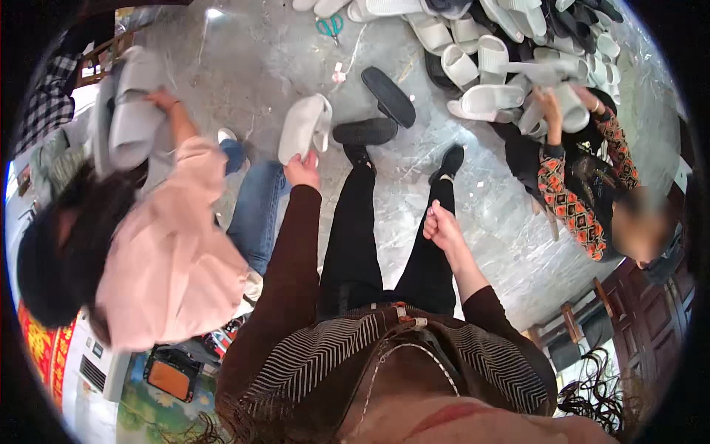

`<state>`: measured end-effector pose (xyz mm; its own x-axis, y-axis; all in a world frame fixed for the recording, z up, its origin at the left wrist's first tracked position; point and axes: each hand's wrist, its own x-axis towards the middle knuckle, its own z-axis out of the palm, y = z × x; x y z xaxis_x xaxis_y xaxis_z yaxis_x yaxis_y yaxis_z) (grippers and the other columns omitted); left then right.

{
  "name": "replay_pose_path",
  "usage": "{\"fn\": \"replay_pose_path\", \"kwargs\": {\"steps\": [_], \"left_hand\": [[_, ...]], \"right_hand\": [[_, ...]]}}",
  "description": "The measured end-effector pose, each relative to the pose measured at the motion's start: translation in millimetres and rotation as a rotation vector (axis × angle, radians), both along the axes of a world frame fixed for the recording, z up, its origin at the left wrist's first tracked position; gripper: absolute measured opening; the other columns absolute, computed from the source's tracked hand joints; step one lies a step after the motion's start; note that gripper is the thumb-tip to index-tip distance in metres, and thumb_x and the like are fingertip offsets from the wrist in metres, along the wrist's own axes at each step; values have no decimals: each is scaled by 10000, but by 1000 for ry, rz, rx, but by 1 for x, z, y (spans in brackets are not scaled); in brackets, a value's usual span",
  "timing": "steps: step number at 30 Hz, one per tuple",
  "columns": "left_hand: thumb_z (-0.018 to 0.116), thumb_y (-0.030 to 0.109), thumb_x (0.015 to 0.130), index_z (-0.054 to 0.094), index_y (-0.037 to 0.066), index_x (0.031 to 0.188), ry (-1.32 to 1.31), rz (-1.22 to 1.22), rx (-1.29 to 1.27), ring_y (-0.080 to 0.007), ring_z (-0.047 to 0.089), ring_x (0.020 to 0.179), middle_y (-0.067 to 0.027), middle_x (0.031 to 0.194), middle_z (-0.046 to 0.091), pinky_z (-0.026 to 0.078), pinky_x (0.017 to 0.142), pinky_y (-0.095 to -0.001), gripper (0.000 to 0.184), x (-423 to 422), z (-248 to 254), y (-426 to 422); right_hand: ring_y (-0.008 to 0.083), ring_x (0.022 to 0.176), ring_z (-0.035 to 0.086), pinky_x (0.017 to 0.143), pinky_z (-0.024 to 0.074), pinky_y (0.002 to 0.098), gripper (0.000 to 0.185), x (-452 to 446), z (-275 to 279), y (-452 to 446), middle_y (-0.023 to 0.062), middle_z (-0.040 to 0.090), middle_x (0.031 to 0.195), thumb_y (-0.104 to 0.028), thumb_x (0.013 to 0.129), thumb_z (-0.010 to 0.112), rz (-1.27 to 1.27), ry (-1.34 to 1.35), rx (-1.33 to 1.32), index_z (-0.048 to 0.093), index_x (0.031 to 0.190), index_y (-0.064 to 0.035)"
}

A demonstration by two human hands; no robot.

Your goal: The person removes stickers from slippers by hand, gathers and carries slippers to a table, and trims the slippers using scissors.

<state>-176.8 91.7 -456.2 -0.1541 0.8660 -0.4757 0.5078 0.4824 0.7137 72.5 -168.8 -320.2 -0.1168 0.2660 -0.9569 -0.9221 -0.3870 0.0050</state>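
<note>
My left hand (303,172) is closed on the near end of a pale grey-white slide sandal (302,122), lifted in front of me. Two black slipper soles (388,96) lie on the floor just beyond my feet, close to that sandal. Above my right thigh, my right hand (441,226) is closed with the thumb on top. Whether something small sits inside those fingers is hidden.
A large pile of white and black slides (488,63) covers the floor at upper right. A person in a patterned top (573,200) handles slides there. At left, a person in pink (174,251) holds pale slides (137,129). Teal scissors (330,28) lie on the floor.
</note>
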Motion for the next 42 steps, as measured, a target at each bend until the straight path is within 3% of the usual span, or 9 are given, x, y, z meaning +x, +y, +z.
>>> {"fn": "replay_pose_path", "kwargs": {"steps": [2,6,10,12,17,21,23,27,42], "left_hand": [[620,54,771,492,-165,914,211,-175,15,-196,591,796,-167,861,590,482,747,-295,291,-5,5,-4],[445,2,814,376,-114,1126,26,-170,-163,-318,547,909,-210,1103,453,483,798,-419,340,-32,-28,22],[499,39,812,429,-137,1054,-480,529,-100,-282,568,887,-200,1042,501,503,756,-406,307,-75,-82,28],[502,43,814,420,-117,1067,-337,326,-75,-289,560,902,-192,1028,508,499,754,-410,311,-81,-82,32],[487,47,825,380,-52,1129,302,-499,-347,-319,535,937,-177,1032,505,488,761,-409,337,-32,29,38],[487,60,832,398,-13,1132,-30,-445,-486,-283,564,869,-164,995,532,497,710,-373,321,-19,-1,11],[491,87,842,421,6,1106,-702,454,-733,-254,591,788,-143,945,558,501,664,-349,284,11,-16,-5],[486,98,849,424,17,1099,-649,116,-864,-237,596,761,-128,891,572,497,652,-343,270,61,6,-36],[481,109,853,464,25,1077,-463,-83,-946,-194,589,756,-103,885,581,493,656,-310,240,93,-55,-140]], "right_hand": [[118,402,272,401,247,277,344,-12,-7,2,-30,265,494,-427,882,454,0,-24,12,421,705,-133],[118,410,281,404,251,278,344,-20,-15,8,-31,280,496,-428,882,453,-27,-3,7,425,704,-136],[125,454,338,436,296,275,325,-17,-27,6,-28,333,529,-414,882,458,-134,69,101,436,716,-135],[127,477,360,454,314,272,300,-23,-28,13,-23,358,550,-391,876,476,-156,-7,85,449,733,-130],[139,581,455,533,382,262,167,-31,-29,39,4,457,645,-258,851,537,-192,-211,69,500,819,-98],[157,642,510,579,419,267,102,-32,-34,58,31,515,715,-140,828,546,-83,-308,58,519,885,-60],[163,658,526,591,429,271,104,-34,-40,64,40,532,737,-103,821,544,-42,-352,34,523,905,-46],[179,692,546,620,445,282,89,-23,-60,59,63,558,791,-34,798,501,33,-431,78,527,882,-19],[151,688,506,696,459,334,124,141,-199,31,61,546,827,-62,811,483,-78,-406,206,561,876,11]]}}
